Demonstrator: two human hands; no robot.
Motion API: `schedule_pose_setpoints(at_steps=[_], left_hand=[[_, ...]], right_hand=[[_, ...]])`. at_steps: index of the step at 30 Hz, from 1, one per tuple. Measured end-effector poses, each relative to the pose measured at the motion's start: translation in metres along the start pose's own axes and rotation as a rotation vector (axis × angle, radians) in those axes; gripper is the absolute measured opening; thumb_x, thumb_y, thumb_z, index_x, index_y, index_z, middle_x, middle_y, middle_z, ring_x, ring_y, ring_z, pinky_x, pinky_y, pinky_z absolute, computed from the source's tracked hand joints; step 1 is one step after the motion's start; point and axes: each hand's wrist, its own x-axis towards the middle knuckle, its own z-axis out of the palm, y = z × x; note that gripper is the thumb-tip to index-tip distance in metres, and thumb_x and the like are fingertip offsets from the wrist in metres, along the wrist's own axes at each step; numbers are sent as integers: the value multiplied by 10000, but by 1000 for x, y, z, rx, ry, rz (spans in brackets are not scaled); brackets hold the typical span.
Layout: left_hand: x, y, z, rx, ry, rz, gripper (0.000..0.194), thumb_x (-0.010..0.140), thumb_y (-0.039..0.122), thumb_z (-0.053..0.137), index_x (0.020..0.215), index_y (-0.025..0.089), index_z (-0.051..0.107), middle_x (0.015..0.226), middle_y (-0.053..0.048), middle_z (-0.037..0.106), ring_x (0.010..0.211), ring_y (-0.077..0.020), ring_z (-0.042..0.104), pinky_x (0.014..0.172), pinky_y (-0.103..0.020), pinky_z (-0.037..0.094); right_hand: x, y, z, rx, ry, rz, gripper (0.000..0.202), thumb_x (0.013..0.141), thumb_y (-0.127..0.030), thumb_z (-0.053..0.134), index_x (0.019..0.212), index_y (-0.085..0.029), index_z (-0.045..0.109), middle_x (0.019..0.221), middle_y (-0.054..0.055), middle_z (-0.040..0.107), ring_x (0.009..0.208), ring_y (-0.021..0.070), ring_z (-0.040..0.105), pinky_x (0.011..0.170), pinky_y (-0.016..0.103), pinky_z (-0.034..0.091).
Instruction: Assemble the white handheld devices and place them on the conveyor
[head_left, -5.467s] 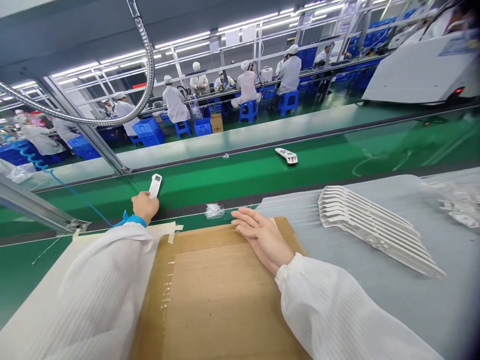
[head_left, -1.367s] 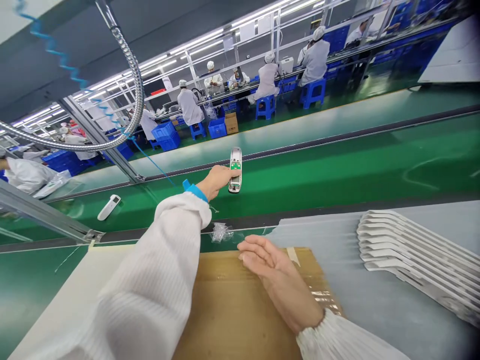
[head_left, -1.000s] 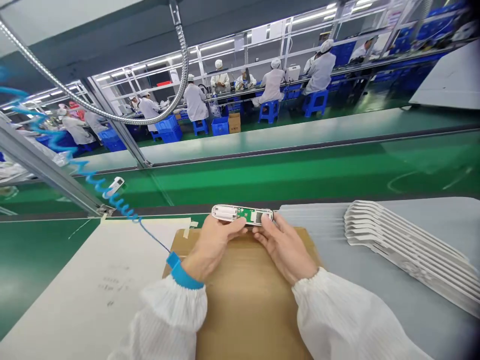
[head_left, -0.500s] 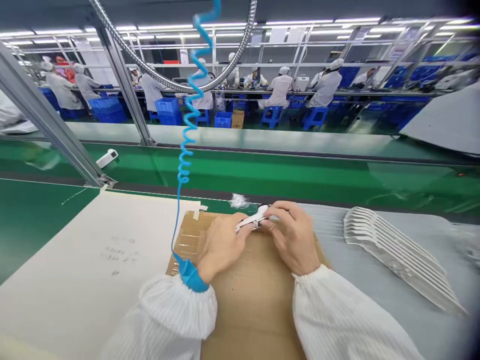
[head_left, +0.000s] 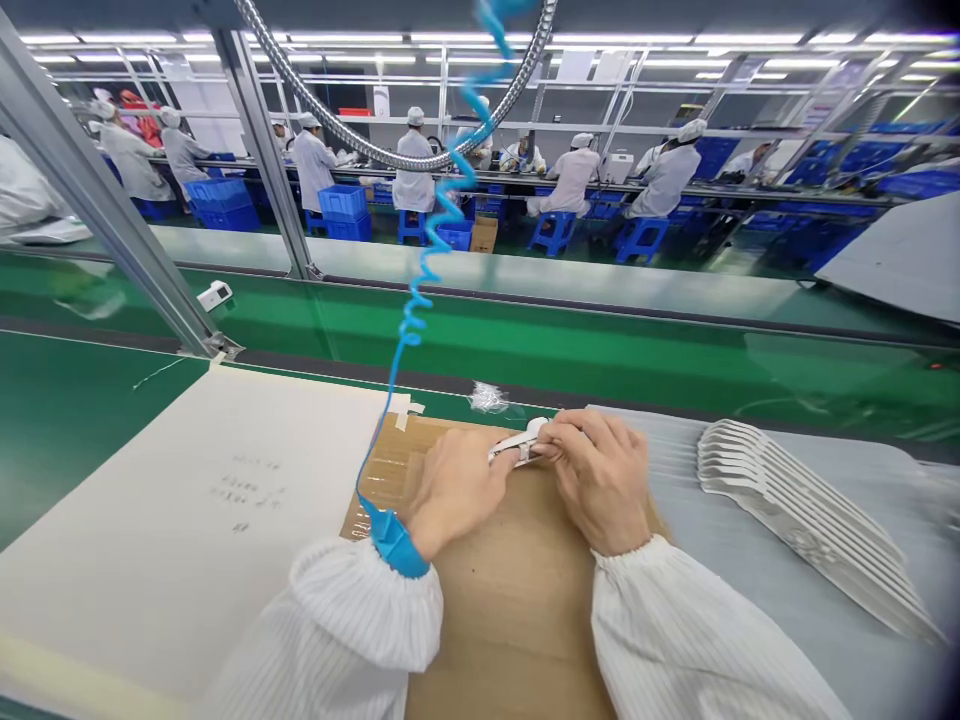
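Between my two hands, above the far end of a brown cardboard sheet (head_left: 517, 590), is a small white plastic part (head_left: 517, 441), long and narrow with a rounded end. My left hand (head_left: 461, 485) is closed on its left end, thumb underneath. The fingers of my right hand (head_left: 600, 475) pinch its rounded right end and partly hide it. Around my left wrist is a blue strap (head_left: 397, 543) with a coiled blue cord (head_left: 424, 280) rising from it. Just beyond the hands lies a small heap of clear plastic bits (head_left: 487, 397).
To the right, a row of nested white curved parts (head_left: 810, 515) lies on grey sheeting (head_left: 667, 590). A white board with handwriting (head_left: 180, 480) lies left. A metal post (head_left: 127, 200) and a hanging metal hose (head_left: 360, 150) stand ahead. Co-workers sit across the green conveyor (head_left: 465, 340).
The whole view has shifted slightly, so most things appear a little further right. The coiled cord has swung right. Both hands keep hold of the white part, with the right fingers slightly rearranged.
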Motion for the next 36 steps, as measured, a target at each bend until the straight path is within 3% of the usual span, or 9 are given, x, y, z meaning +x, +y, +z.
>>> schedule_pose_setpoints(at_steps=[4,8,11,14,17,21,28,32,36], left_hand=[[8,-10,3,-247,63,-110,241,899,362,564,904,220,759,824,-52,736,679,-188,616,597,-273,361],[15,-16,9,-477,130,-235,284,877,433,591,923,175,703,720,-32,680,469,-119,492,502,-253,344],[13,-15,13,-396,232,-203,231,867,403,612,899,195,706,713,-31,673,572,-149,564,558,-250,374],[13,-16,12,-298,342,-201,181,857,359,626,885,203,713,754,-46,687,698,-182,612,618,-256,394],[16,-22,5,-390,382,-273,233,875,382,602,929,177,699,715,-39,666,588,-153,568,569,-254,378],[20,-26,-2,-495,441,-355,288,893,412,576,976,154,676,576,7,582,477,-122,482,509,-244,342],[22,-28,1,-511,454,-359,284,886,406,587,977,151,673,551,15,566,473,-116,481,499,-232,332],[22,-30,0,-507,456,-350,282,881,401,592,976,148,670,628,-4,620,479,-110,497,503,-234,344],[22,-30,0,-530,433,-367,288,890,419,590,957,150,669,664,-14,653,468,-101,494,497,-238,343]], right_hand=[[-2,0,1,62,-47,37,165,972,-206,582,811,-245,589,890,11,697,843,210,572,803,389,331],[-5,1,3,361,-96,175,173,1004,-292,515,841,-244,549,927,21,670,871,214,575,790,372,361],[-4,1,2,510,-112,279,180,1006,-297,501,835,-246,525,913,18,658,894,212,574,832,369,383],[-4,3,0,525,-31,380,170,996,-334,510,851,-248,535,955,31,657,954,216,579,878,374,396],[-8,12,0,574,-12,598,196,973,-413,536,867,-249,546,957,33,655,940,214,602,861,370,421],[-11,29,6,564,-113,829,235,926,-480,567,901,-246,565,903,30,665,826,207,607,784,361,441],[24,35,46,374,-433,595,217,915,-406,526,794,-234,582,780,25,668,740,196,597,708,340,451],[31,36,68,251,-436,565,149,782,-370,668,738,-229,647,894,82,655,906,287,585,750,423,449],[18,45,45,257,-375,489,251,799,-416,648,957,-222,672,1039,97,678,939,281,613,812,451,471]])
